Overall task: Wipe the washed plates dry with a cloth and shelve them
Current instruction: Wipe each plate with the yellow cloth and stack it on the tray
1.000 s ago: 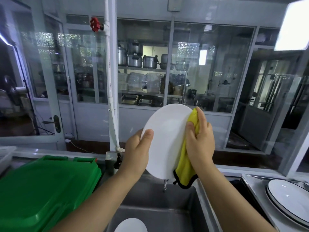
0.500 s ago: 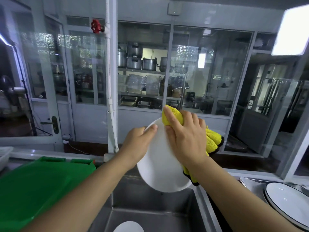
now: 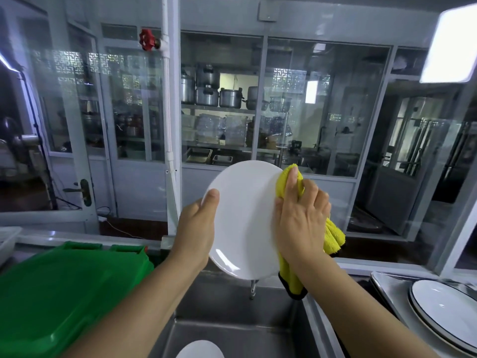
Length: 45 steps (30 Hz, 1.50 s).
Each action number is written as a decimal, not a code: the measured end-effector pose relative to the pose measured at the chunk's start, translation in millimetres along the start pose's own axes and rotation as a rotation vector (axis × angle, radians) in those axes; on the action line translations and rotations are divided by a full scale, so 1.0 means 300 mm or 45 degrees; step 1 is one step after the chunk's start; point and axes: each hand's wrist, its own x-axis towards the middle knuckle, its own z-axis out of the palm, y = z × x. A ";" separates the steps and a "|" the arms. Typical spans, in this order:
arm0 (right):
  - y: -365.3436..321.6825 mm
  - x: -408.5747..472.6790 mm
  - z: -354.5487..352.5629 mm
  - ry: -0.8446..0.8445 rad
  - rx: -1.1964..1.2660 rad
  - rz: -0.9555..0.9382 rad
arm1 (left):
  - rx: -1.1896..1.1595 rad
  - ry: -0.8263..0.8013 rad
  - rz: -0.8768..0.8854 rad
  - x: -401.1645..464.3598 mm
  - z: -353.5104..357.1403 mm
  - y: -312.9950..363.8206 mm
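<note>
Left foreground: a green plastic lid.
Centre: a white pipe carrying a red valve wheel.
Behind glass: metal pots stacked on shelving.

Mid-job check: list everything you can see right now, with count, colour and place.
Round ceramic plate: one, white, held upright over the sink.
Microfibre cloth: one, yellow with dark edging, against the plate's right edge.
Steel sink: one, grey, below the hands.
Second plate: one, white, in the sink, partly cut off.
Dark-rimmed plates: at least two, white, stacked on a steel tray at right.
Plastic lid: one, green, left.
Valve wheel: one, red, on the white pipe.
Left hand: grips the plate's left edge.
Right hand: presses the cloth to the plate.
</note>
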 end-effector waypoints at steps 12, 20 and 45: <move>-0.130 -0.099 -0.007 -0.044 0.221 -0.702 | -0.099 0.078 -0.095 0.043 0.025 0.046; 0.063 -0.138 0.024 -0.053 0.183 -0.896 | -0.147 0.059 -0.025 0.051 -0.028 0.058; 0.134 -0.231 0.048 0.007 0.219 -0.855 | -0.258 0.189 -0.128 0.044 -0.022 0.026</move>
